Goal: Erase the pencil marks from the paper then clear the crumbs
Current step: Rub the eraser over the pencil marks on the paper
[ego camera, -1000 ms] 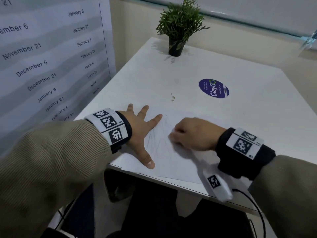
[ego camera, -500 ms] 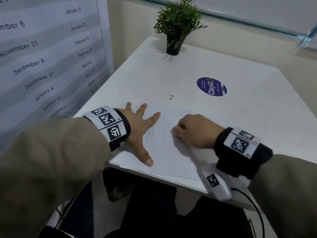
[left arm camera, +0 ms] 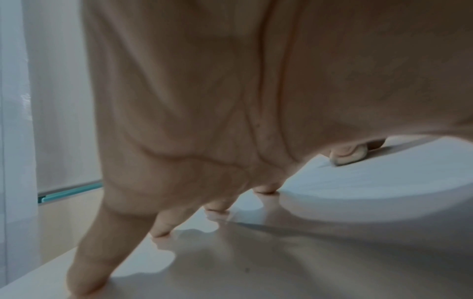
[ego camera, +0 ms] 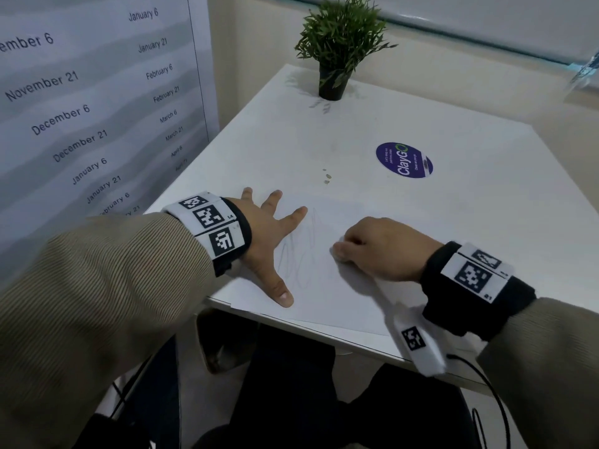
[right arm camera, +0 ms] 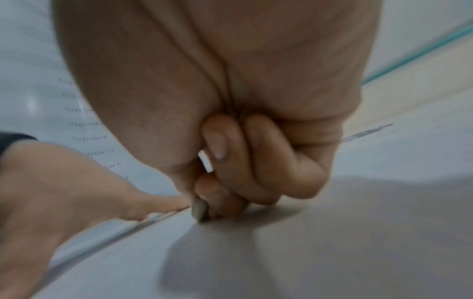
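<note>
A white sheet of paper [ego camera: 327, 286] lies at the near edge of the white table [ego camera: 453, 222], with faint grey pencil marks [ego camera: 301, 251] on its left part. My left hand [ego camera: 272, 241] lies flat on the paper's left side, fingers spread, thumb toward the table edge. My right hand [ego camera: 379, 247] is curled into a fist just right of the marks and pinches a small eraser [right arm camera: 199, 211] whose greyed tip touches the paper. In the left wrist view the eraser tip [left arm camera: 343, 159] shows beyond my spread fingers [left arm camera: 161, 228].
A small potted plant [ego camera: 337, 50] stands at the far side of the table. A round purple sticker [ego camera: 404, 160] lies right of centre, and a few small specks [ego camera: 326, 177] lie just beyond the paper. A wall chart with dates [ego camera: 97, 92] hangs at the left.
My right hand with the eraser has slid a short way right and back over the paper beside the marks. My left hand has stayed flat in place.
</note>
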The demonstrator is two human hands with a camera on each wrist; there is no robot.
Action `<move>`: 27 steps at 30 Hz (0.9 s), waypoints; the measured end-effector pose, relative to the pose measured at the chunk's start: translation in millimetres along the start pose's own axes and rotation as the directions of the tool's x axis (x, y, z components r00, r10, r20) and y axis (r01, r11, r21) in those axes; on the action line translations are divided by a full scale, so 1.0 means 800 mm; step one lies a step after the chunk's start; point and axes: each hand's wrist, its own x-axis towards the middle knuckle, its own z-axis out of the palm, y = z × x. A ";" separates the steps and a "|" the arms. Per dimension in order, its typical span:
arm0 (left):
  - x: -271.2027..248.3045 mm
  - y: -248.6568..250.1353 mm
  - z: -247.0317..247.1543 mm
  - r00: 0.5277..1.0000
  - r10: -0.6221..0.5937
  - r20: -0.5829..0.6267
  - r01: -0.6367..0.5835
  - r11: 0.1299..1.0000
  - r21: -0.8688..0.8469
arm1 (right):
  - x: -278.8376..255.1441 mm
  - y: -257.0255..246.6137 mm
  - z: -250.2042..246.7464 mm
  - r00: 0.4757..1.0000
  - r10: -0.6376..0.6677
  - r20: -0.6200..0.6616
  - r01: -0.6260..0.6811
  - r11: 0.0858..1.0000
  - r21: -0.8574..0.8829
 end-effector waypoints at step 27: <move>-0.001 -0.001 0.000 1.000 0.006 -0.020 -0.006 1.000 0.023 | -0.042 -0.017 0.022 0.989 -0.130 0.075 0.133 0.991 -0.026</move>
